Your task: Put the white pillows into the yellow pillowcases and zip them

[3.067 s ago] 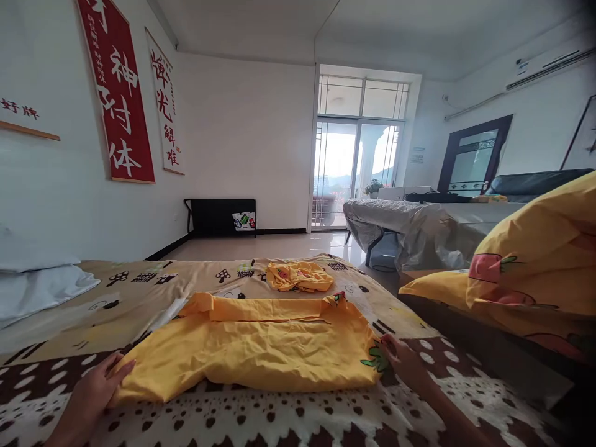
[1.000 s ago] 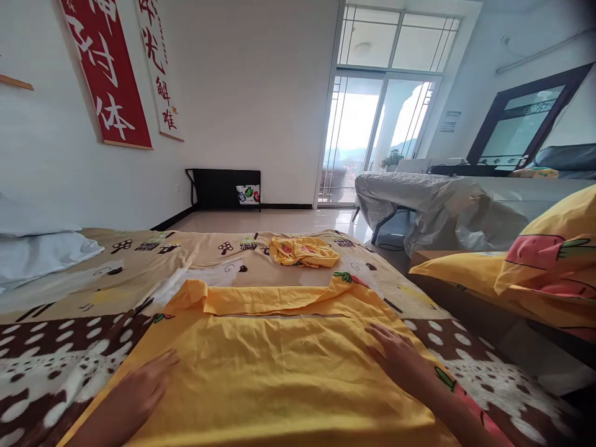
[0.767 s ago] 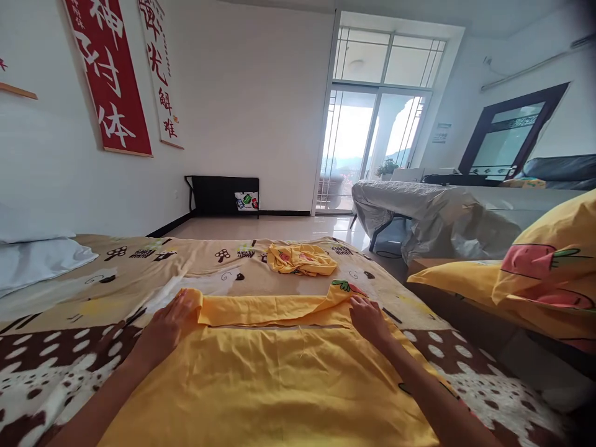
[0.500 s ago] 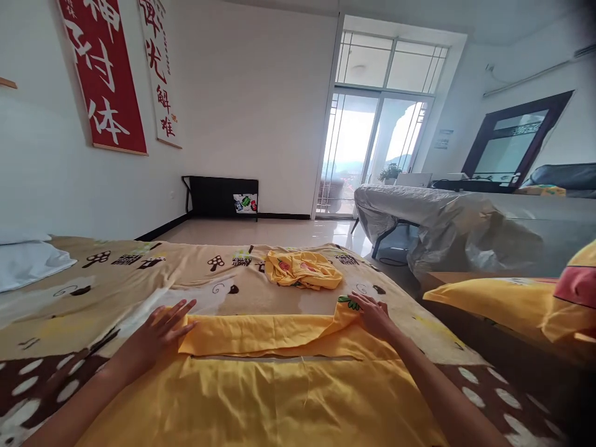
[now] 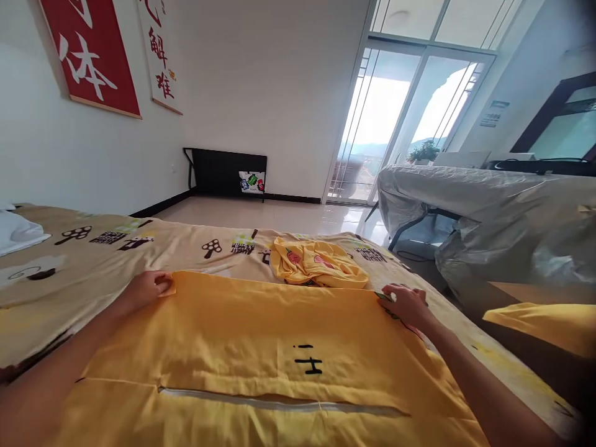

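A large yellow pillowcase [image 5: 261, 347] lies spread flat on the bed in front of me, with a zipper line near its close edge and a small black mark in the middle. My left hand [image 5: 146, 288] pinches its far left corner. My right hand [image 5: 406, 304] is closed on its far right corner, where a green printed bit shows. Both arms reach forward over the cloth.
A crumpled yellow cloth [image 5: 316, 264] with carrot prints lies just beyond the pillowcase. The patterned beige bedsheet [image 5: 93, 248] covers the bed. A white pillow [image 5: 16, 226] is at far left, a yellow cushion [image 5: 549, 323] at right, a covered table [image 5: 484, 205] beyond.
The folded-back far flap of the pillowcase has been drawn out flat away from me. Both hands went from lying open on it to gripping its far corners. The camera tilted down and forward.
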Tool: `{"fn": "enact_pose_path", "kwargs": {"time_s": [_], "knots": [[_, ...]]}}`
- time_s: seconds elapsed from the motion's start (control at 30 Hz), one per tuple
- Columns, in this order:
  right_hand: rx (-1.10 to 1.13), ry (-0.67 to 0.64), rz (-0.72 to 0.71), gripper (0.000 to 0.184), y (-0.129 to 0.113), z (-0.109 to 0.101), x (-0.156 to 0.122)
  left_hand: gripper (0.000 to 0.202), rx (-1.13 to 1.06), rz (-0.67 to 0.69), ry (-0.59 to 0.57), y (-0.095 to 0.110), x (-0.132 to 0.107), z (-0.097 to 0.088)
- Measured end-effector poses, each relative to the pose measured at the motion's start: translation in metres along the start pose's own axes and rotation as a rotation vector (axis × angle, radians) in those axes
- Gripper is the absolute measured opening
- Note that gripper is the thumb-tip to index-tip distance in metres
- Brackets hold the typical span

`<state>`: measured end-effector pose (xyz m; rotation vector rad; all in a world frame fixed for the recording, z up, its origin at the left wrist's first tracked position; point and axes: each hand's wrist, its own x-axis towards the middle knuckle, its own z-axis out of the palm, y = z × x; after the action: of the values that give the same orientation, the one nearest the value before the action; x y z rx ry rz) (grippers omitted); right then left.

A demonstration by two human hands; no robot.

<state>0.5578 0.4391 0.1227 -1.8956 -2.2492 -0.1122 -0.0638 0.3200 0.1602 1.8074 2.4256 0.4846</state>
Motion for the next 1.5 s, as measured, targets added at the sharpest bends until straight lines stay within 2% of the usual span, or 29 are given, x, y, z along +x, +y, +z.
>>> {"fn": "enact_pose_path", "kwargs": {"time_s": [0.1,0.17,0.27,0.37,0.43,0.5,0.6,0.8,0.97,1.07,1.17,1.2,1.27,1.33,1.37,1.4,1.43,1.5], "knots": [[-0.139,0.041,-0.009,0.024,0.004,0.005,-0.006,0.038,0.117,0.028,0.005,0.008,-0.008,0.023],[-0.178,0.003,-0.073,0.022,0.009,0.008,-0.011,0.044,0.21,0.107,0.058,0.004,-0.016,0.035],[-0.205,-0.038,-0.082,0.018,0.017,0.007,-0.016,0.052,0.282,0.241,0.088,-0.018,-0.023,0.045],[-0.315,0.033,0.002,0.018,0.016,-0.005,-0.019,0.063,0.235,0.274,0.007,-0.043,-0.025,0.044],[-0.395,0.1,0.018,0.02,0.007,-0.017,-0.021,0.054,0.253,0.229,-0.052,-0.05,-0.027,0.038],[-0.452,0.143,0.007,0.021,-0.003,-0.031,-0.024,0.047,0.276,0.097,-0.053,-0.049,-0.029,0.028],[-0.506,0.131,0.006,0.019,-0.015,-0.051,-0.027,0.057,0.274,-0.113,0.007,-0.041,-0.034,0.011],[-0.57,0.178,-0.038,0.021,-0.011,-0.076,-0.03,0.064,0.287,-0.166,0.043,-0.033,-0.036,-0.008],[-0.516,0.134,-0.061,0.022,0.003,-0.085,-0.026,0.063,0.313,-0.179,0.049,-0.037,-0.031,0.002],[-0.461,0.083,-0.008,0.02,0.017,-0.091,-0.023,0.061,0.313,-0.2,0.031,-0.054,-0.025,0.018],[-0.439,0.101,0.089,0.023,0.031,-0.093,-0.022,0.056,0.307,-0.191,-0.002,-0.072,-0.019,0.033],[-0.435,0.114,0.118,0.024,0.031,-0.091,-0.022,0.054,0.343,-0.169,0.033,-0.073,-0.019,0.037],[-0.425,0.133,0.142,0.025,0.018,-0.081,-0.023,0.051,0.443,-0.088,0.22,-0.059,-0.02,0.045],[-0.349,0.14,0.097,0.025,-0.017,-0.065,-0.026,0.05,0.457,0.087,0.44,-0.02,-0.026,0.054],[-0.252,0.144,0.039,0.026,-0.044,-0.054,-0.029,0.05,0.4,0.213,0.465,0.008,-0.03,0.061],[-0.127,0.147,-0.038,0.027,-0.075,-0.042,-0.033,0.05,0.318,0.345,0.407,0.04,-0.036,0.069],[-0.004,0.133,-0.116,0.029,-0.111,-0.029,-0.038,0.049,0.239,0.459,0.297,0.074,-0.043,0.078],[0.211,0.072,-0.257,0.038,-0.183,-0.004,-0.05,0.052,0.124,0.577,0.09,0.136,-0.057,0.099]]}}
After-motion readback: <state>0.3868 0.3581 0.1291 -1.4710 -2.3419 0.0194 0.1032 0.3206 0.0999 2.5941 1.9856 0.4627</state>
